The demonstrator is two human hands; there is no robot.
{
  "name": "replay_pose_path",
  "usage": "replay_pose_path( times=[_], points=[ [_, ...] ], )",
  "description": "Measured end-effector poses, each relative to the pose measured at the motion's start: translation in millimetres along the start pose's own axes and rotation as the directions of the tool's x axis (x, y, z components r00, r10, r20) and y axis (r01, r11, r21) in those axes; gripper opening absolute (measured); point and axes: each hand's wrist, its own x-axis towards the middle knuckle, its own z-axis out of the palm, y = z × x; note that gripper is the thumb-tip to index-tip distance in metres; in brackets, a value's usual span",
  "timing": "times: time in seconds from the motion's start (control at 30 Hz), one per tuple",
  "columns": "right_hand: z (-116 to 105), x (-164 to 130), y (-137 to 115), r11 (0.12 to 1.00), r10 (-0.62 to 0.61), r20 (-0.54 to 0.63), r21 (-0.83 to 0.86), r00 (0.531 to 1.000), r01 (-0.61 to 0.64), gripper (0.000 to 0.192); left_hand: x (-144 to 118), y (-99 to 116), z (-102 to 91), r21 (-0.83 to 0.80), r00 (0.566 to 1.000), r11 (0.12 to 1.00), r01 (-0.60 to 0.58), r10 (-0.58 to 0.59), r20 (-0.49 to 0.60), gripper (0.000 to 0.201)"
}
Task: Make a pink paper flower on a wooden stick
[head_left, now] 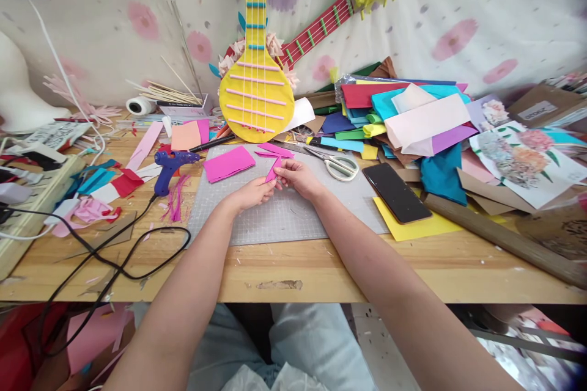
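Pink paper strip (272, 172) pinched between closed fingertips of left hand (254, 192) and right hand (297, 176) above grey cutting mat (293, 214)

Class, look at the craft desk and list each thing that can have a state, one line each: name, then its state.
Left hand: pinching the pink paper strip.
Right hand: pinching the same strip.
Pink paper strip: held just above the grey mat.
Scissors: lying flat on the mat, blades shut.
Phone: screen dark, face up.
Glue gun: standing, cord attached.
Tape roll: lying on its side.
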Motion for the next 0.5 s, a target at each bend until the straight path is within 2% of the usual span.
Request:
replay_pose_path(
  times=[0.1, 0.17, 0.27, 0.5],
  points=[
    [1.4, -0.6, -2.3, 1.000, 0.008, -0.059, 0.002, 0.998, -0.008, 0.032, -0.9, 0.6, -0.8, -0.113, 1.000, 0.993, 0.015, -0.013, 0.020, 0.023],
    [2.0, -1.1, -4.0, 1.000, 0.020, -0.097, 0.011, 0.995, -0.019, 0.033, -1.5, 2.2, -0.3, -0.228, 0.997, 0.973, 0.043, -0.025, 0.078, 0.027],
    [2.5, -1.4, -5.2, 0.999, 0.047, -0.080, 0.027, 0.996, -0.045, 0.033, -1.1, 3.9, 1.1, -0.345, 0.986, 0.932, 0.111, -0.060, 0.155, 0.037],
    [2.0, -0.8, -4.6, 0.999, 0.047, -0.109, 0.009, 0.993, -0.047, 0.032, 2.4, -0.4, 5.0, -0.332, 0.989, 0.937, 0.109, -0.068, 0.133, 0.022]
  ],
)
